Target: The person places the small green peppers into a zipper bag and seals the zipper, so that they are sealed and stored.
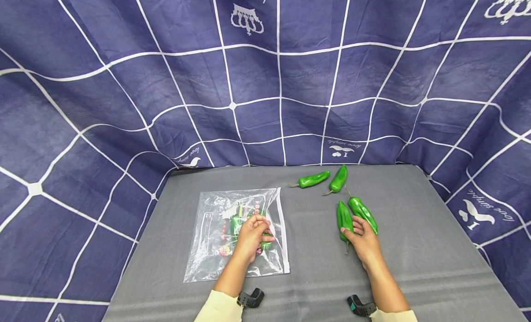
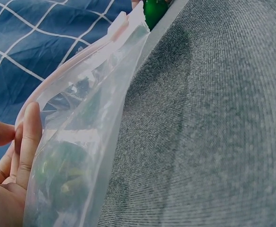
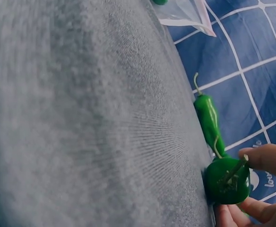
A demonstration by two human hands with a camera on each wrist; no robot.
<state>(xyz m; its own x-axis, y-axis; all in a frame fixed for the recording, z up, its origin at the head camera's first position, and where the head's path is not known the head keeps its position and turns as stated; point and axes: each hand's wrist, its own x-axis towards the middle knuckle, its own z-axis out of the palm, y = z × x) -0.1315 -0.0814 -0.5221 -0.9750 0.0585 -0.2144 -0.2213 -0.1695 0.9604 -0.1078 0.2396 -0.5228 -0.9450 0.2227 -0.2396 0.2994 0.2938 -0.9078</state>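
Observation:
A clear zip bag with printed lettering lies on the grey cloth, its zip edge toward the right. My left hand pinches the bag near that edge, and in the left wrist view the zip side stands raised off the cloth. Green shows through the plastic, blurred in the left wrist view. My right hand holds a green pepper between thumb and fingers, its stem end facing the right wrist camera. Just right of it, another green pepper lies close against the fingers.
Farther back on the table are two more green peppers, one lying sideways and one slanted. A blue curtain with white grid lines hangs behind and beside the grey table.

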